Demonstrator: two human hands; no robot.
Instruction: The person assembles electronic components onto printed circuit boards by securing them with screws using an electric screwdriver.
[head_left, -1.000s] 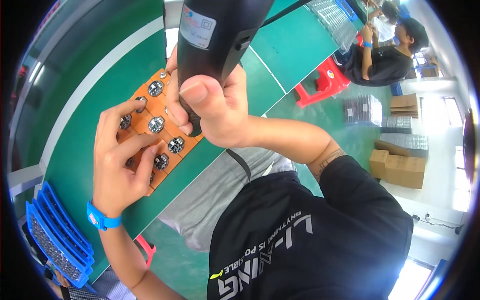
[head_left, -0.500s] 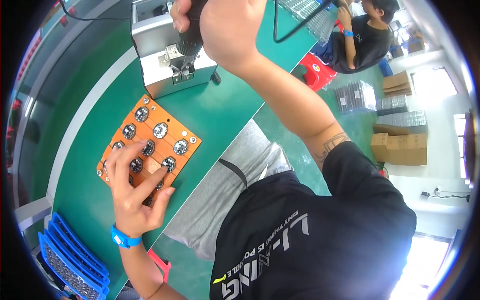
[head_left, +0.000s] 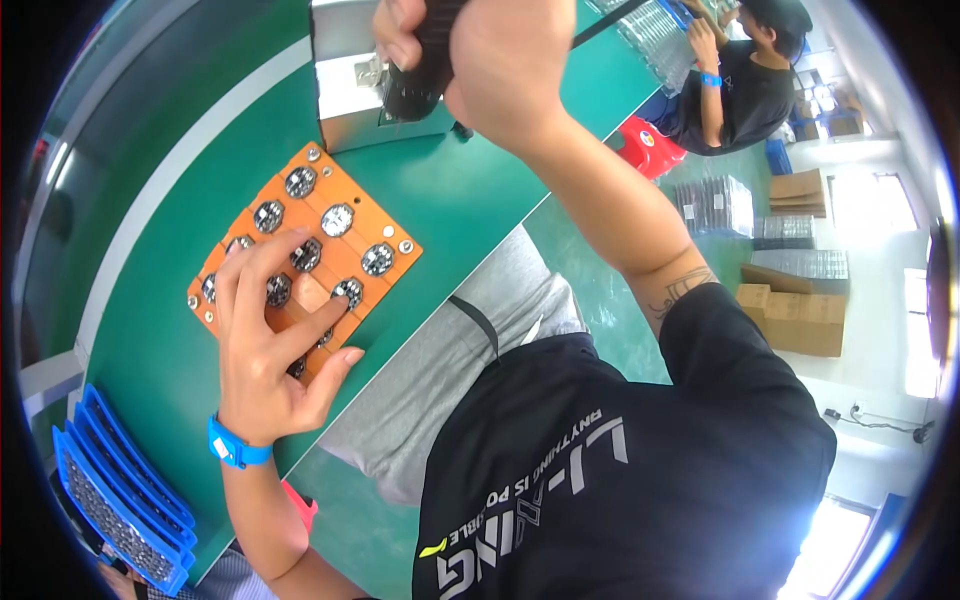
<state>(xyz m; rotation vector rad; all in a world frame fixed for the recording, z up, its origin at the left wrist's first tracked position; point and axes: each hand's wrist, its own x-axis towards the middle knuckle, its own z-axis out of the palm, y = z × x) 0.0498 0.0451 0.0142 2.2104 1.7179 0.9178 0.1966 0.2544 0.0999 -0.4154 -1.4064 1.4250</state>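
My left hand rests with spread fingers over an orange fixture plate on the green bench. Set in the plate are several round black circuit boards; the index fingertip touches one board near the right edge, and my palm and fingers cover others. Up and to the right, my right hand is wrapped round a dark handheld power screwdriver, its lower end pointing down. Its tip cannot be made out. Behind it stands a white and metal boxy machine, partly covered by the tool and hand.
Blue trays filled with small parts lean at the bench's lower left. At the upper right a person sits by a red stool and clear trays. Cardboard boxes stand along the wall.
My right hand has lifted the screwdriver off the boxy machine's metal front and moved it rightward. My left hand keeps its place on the plate. The whole view has shifted slightly.
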